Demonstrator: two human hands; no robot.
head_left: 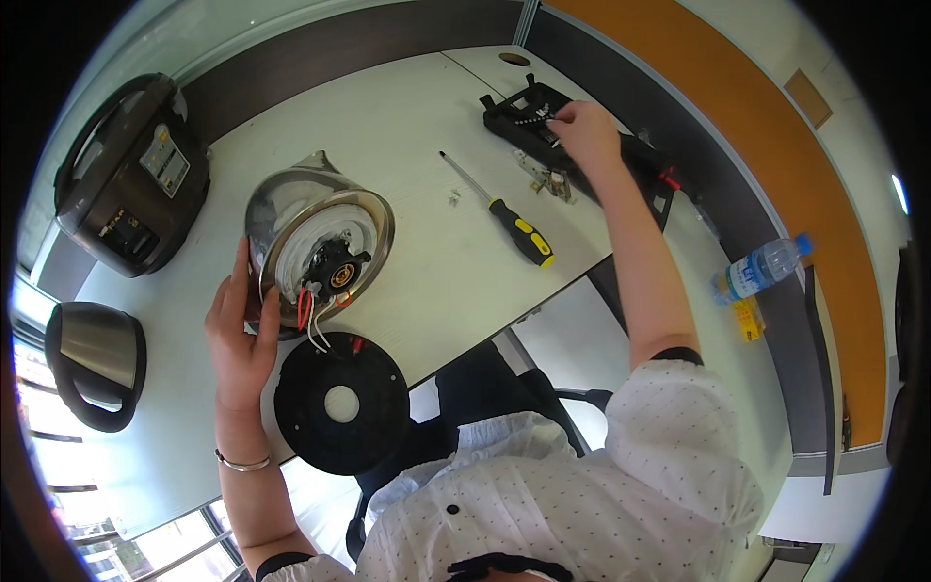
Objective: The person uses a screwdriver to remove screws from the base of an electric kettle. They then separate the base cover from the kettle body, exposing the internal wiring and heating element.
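A steel kettle body (260,211) lies tipped on its side, its underside facing me. Red and white wires run out of the black connector (330,264) in that underside. My left hand (240,335) grips the kettle's lower left rim between thumb and fingers. A round black base plate (305,427) with a hole in its middle lies just below the kettle, at the table's front edge. Over the open black tool case (501,121) at the far right, my right hand (589,136) has thumb and fingers pinched beside a row of small bits; whatever they pinch is too small to make out.
A yellow-and-black screwdriver (519,231) lies mid-table, near small metal parts (553,182). A dark rice cooker (136,179) and another steel kettle (92,359) stand at the left. A water bottle (761,270) and a yellow item (748,320) are at the right.
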